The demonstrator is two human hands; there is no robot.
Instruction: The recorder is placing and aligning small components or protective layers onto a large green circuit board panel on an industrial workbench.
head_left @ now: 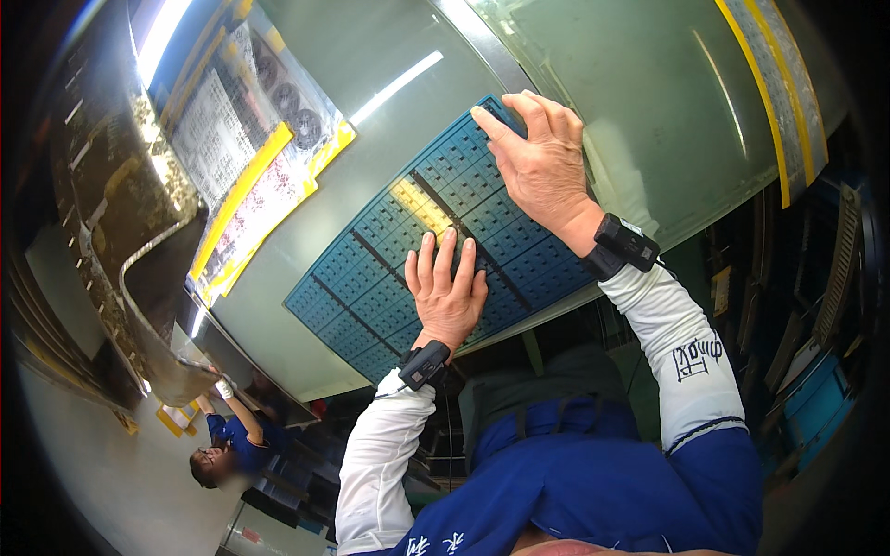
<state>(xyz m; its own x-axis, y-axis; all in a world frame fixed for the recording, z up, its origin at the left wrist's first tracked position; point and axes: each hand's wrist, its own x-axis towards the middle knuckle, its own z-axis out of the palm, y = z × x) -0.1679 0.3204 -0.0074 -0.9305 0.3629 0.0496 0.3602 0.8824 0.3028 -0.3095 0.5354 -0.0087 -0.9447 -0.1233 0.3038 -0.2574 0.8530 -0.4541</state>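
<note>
A flat blue panel (362,278) with a grid of small dark slots and black dividing lines lies slanted on the pale green table. A yellow strip (419,204) shows in its upper middle; whether it is parts or reflected light, I cannot tell. My left hand (447,292) is laid over the panel just below that strip, fingers stretched out and holding nothing visible. At the panel's far right corner is my right hand (545,167), thumb and fingers apart, the thumb over the panel's edge. Both wrists wear black strapped devices over white sleeves.
Yellow-taped printed sheets (250,148) lie on the table (399,56) at left. A worn metal machine part (139,269) stands beyond them. Yellow-edged tape (774,83) crosses the far right. Another person (241,440) works at lower left. A blue bin (811,408) sits at right.
</note>
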